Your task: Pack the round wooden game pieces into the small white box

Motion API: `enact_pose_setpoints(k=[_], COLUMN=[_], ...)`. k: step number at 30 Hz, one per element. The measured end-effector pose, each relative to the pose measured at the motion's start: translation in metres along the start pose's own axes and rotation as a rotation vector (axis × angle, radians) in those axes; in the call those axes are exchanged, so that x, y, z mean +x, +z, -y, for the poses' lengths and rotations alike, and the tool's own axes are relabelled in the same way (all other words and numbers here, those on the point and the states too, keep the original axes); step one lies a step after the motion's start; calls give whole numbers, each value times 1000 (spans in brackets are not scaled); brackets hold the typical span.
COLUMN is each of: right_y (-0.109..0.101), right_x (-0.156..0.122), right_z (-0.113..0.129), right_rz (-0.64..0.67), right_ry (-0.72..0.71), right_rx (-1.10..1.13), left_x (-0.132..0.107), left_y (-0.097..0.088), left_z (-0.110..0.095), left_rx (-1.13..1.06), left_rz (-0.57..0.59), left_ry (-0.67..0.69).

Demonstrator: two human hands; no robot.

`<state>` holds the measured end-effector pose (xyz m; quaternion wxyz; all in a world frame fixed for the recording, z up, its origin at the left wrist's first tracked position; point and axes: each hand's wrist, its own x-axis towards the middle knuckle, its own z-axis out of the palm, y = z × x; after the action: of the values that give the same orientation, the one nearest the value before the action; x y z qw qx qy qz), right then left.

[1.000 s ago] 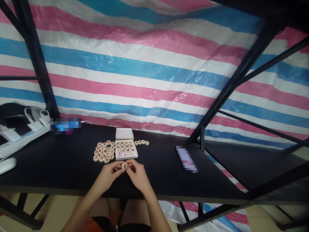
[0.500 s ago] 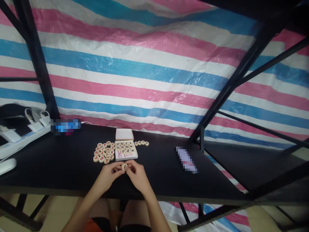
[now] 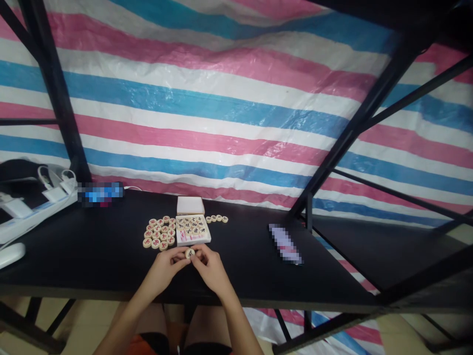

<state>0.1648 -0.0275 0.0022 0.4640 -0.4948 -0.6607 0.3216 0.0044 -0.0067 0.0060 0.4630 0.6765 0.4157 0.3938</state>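
A round wooden chess piece (image 3: 189,253) is pinched between the fingertips of my left hand (image 3: 165,268) and my right hand (image 3: 211,266), just above the black table (image 3: 92,256). Both hands are closed on it. Right behind them stands a small white box (image 3: 192,229) with several pieces inside. Its white lid (image 3: 190,204) lies behind it. Several loose pieces (image 3: 159,232) with red marks lie to the left of the box, and a short row of pieces (image 3: 217,218) lies to its right.
A phone (image 3: 286,243) lies on the table to the right. A white power strip with plugs (image 3: 29,207) and a white mouse (image 3: 11,254) sit at the far left. Black metal frame bars (image 3: 354,128) rise around the table, before a striped tarpaulin.
Both hands have shifted slightly forward toward the box with the piece between them. Nothing else has moved.
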Motion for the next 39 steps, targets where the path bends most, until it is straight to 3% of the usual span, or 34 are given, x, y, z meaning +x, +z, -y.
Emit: enact_pose_setpoints(k=[5,11,19,22,25,27,32,35,39], right_y=[2,2,1,0,-3,-5,-1,6,11], right_x=[-2,-3,-3,-4,1,14,67,92,101], right_z=[-1,1,1,1,3,6,14,14,11], right_rz=[-14,14,-40,-49,-187,-213,148,250,320], right_ry=[-7,-62,-30,-139,-283,-343,-357,-386,-420], right_rx=[43,69,32,-61,-214,-372,-899,-991,-1024], left_x=[0,0,0,0,1,1,1,0,1], left_y=[0,-2,-1,-2,-2,0,6,9,10], left_z=[-3,-1,3,7,13,17,20,20,22], left_rx=[33,-46,45,113,165,256,534,654,713], left_rz=[-70,-16,-75,-131,-231,-288,-296,-244,-274], left_ry=[19,36,65,78,96,146,244,227,247])
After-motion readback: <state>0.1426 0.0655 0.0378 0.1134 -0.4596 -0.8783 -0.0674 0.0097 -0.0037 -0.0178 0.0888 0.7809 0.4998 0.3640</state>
